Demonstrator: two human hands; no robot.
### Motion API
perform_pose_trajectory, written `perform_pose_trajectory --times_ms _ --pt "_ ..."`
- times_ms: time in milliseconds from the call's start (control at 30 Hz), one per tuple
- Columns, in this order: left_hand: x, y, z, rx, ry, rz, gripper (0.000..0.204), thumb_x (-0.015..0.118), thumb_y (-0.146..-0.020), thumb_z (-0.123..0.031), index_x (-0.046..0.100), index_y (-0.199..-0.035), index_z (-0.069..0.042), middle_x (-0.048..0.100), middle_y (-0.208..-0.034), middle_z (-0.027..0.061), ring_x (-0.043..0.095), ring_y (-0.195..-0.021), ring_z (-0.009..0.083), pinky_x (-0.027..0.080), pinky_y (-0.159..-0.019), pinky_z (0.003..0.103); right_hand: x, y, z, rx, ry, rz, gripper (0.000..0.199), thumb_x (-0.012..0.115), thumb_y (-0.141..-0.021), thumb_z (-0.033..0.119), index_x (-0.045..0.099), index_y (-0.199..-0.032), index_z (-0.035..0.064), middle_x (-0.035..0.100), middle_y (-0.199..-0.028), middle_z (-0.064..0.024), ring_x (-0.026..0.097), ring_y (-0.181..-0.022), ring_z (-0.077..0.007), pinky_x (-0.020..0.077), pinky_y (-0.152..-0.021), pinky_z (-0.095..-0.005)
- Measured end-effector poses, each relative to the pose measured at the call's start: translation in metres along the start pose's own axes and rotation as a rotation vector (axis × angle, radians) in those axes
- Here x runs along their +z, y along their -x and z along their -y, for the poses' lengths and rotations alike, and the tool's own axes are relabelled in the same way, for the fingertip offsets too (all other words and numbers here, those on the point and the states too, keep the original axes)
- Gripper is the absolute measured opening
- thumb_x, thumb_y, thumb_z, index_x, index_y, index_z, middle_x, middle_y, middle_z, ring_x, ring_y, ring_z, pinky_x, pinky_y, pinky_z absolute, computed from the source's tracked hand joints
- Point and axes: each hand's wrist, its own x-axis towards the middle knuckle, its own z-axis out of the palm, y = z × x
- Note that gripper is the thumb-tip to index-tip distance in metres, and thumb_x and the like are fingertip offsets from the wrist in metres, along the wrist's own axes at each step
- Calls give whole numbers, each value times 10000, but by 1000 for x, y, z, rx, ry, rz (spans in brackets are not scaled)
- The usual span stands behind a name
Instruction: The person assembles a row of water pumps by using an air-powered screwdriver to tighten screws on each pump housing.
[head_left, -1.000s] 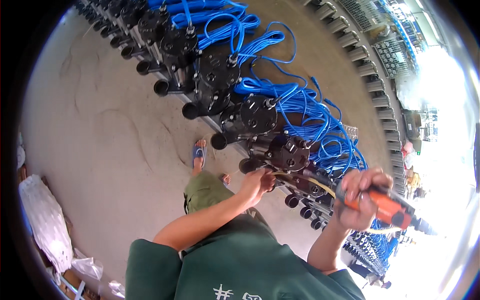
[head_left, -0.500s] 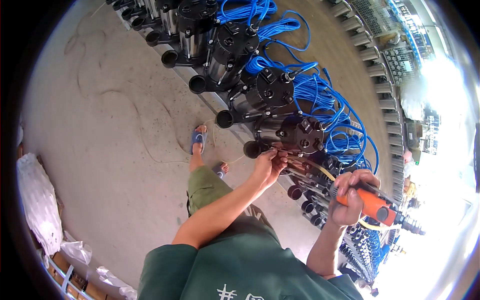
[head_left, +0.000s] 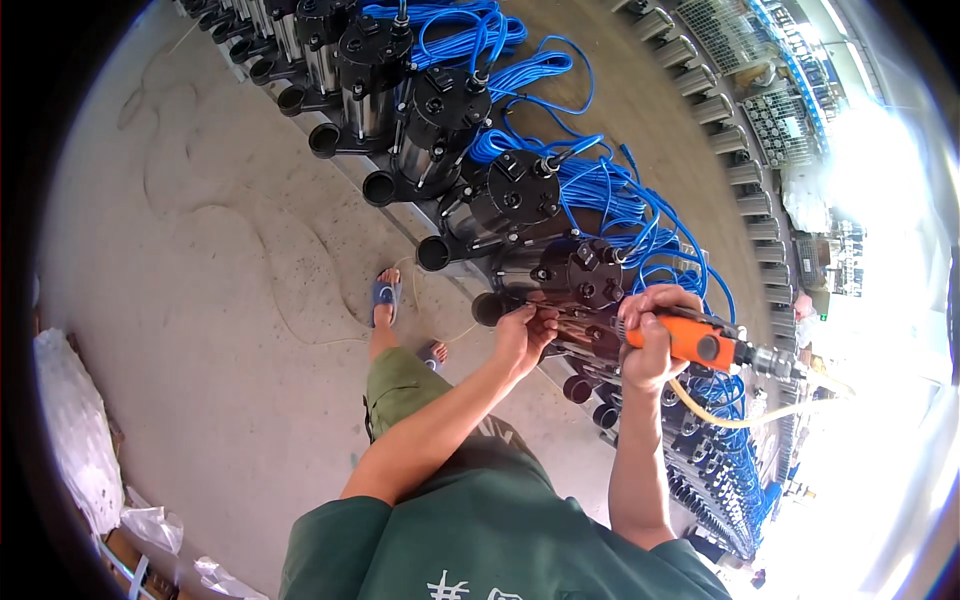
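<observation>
My right hand [head_left: 652, 335] wraps round an orange air tool [head_left: 700, 343], held level with its front end toward the nearest pump. A pale yellow hose [head_left: 718, 422] hangs in a loop from the fitting at its rear. My left hand [head_left: 524, 335] is closed, thumb and fingers pinched together at the low end of that black and steel pump [head_left: 555, 272], beside its round outlet [head_left: 489, 308]. What lies between those fingertips is too small to make out. The tool's tip is also hard to see against the dark metal.
Several similar pumps [head_left: 440, 125] stand in a row along a metal edge, with coiled blue cables [head_left: 600, 195] behind them. Steel cylinders [head_left: 745, 173] line the far side. A thin hose [head_left: 265, 260] trails over the floor. Wrapped goods [head_left: 80, 430] stand at left.
My right hand has brought the orange tool left and up, closer to the pump and my left hand. The left hand stays at the pump's low end. The whole view has shifted slightly.
</observation>
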Motion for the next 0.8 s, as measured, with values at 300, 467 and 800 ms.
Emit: perform_pose_trajectory --times_ms 300,467,800 --pt "8 46 -23 1031 -1398 -103 472 787 -841 -154 509 -1179 25 595 -1164 229 607 -969 292 520 -809 421 24 -10 26 0 -99 -44 332 586 -814 34 541 -1138 -25 625 -858 -136 592 -661 -144 519 -635 -284" --pt "35 44 -42 1387 -1681 18 1154 937 -601 -183 239 -1481 84 476 -1387 286 407 -1341 479 353 -1140 500 60 -31 3 48 -36 95 253 577 -830 -15 542 -1080 -6 629 -860 -103 600 -699 -124 514 -635 -257" --pt "5 -3 -48 1112 -1567 119 1084 932 -596 -148 315 -1453 96 532 -1323 274 581 -1162 436 499 -983 442 62 -36 -19 66 -16 86 330 556 -821 -61 562 -1150 -34 644 -891 -98 616 -717 -123 530 -647 -261"
